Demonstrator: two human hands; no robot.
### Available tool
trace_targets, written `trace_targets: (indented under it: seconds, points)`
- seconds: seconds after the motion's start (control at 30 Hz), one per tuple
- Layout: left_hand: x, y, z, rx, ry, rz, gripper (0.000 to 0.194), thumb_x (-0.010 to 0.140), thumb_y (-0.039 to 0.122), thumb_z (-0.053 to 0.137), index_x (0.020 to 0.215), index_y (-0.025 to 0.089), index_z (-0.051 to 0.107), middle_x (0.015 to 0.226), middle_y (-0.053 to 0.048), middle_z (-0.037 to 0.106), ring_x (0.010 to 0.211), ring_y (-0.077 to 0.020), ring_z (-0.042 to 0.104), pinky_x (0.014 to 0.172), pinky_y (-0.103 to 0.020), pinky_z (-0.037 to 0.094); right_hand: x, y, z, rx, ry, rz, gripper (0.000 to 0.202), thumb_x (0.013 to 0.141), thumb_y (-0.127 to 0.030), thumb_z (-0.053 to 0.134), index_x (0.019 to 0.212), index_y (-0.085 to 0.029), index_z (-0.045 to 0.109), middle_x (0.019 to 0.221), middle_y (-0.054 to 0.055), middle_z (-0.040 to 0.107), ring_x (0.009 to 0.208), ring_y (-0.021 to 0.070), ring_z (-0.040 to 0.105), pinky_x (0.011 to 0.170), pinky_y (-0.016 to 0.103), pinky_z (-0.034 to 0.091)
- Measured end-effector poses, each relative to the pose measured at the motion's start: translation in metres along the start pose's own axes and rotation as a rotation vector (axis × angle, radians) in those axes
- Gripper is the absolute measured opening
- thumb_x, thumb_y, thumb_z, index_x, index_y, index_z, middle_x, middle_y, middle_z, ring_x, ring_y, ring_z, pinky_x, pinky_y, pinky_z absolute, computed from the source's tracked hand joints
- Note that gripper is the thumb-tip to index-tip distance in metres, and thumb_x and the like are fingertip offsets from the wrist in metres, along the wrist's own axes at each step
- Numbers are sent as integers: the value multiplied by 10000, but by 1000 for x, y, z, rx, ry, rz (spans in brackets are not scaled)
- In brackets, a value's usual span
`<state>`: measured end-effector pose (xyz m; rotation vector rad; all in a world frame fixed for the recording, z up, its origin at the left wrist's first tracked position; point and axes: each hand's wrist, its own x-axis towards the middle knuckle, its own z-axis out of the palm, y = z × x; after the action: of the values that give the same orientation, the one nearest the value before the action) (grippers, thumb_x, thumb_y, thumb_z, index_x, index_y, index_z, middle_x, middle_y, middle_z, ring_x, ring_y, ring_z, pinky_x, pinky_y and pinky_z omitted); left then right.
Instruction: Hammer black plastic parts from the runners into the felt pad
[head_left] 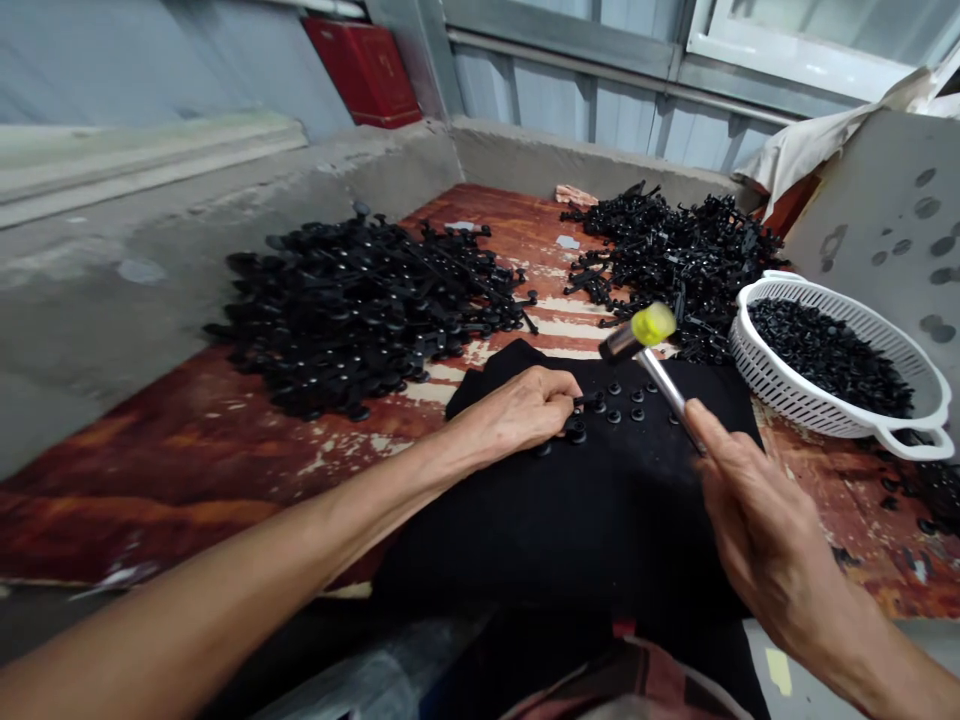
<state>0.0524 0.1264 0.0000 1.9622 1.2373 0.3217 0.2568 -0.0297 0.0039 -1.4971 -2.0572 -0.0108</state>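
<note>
My left hand is closed around a small black part and rests on a black cloth. The part's exact kind is mostly hidden by my fingers. Several small round black pieces lie in rows on the cloth just right of that hand. In my right hand is a mallet, gripped by its metal handle. Its head, with a yellow face and a dark opposite end, is raised above the cloth, apart from the small pieces.
A big heap of black long-stemmed parts lies at the left, and another black heap at the back right. A white plastic basket full of small black pieces stands right. Concrete ledges border the worn red-brown board.
</note>
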Motion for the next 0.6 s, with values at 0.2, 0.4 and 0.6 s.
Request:
trace_targets:
  seconds: [0.2, 0.4, 0.6]
  points:
    - [1, 0, 1, 26, 5, 4, 233, 701, 238, 428, 748, 172, 646, 545, 8, 551, 479, -131, 448, 447, -243, 277, -1, 4, 6, -125, -99, 3, 592, 911, -40, 370, 1491, -161, 357, 850, 74, 626, 529, 168, 588, 461, 266, 497]
    - [4, -6, 2, 31, 9, -19, 214, 707, 241, 429, 718, 175, 633, 531, 7, 563, 484, -140, 490, 447, -244, 289, -2, -3, -5, 57, 42, 15, 644, 923, -48, 399, 1528, -232, 280, 954, 84, 644, 664, 172, 623, 562, 261, 533]
    - [2, -3, 1, 64, 19, -6, 191, 714, 250, 443, 744, 171, 615, 574, 0, 580, 506, -139, 477, 475, -250, 296, 5, -3, -1, -53, -126, 26, 581, 875, -27, 356, 1446, -87, 444, 852, 116, 661, 567, 204, 621, 512, 319, 545]
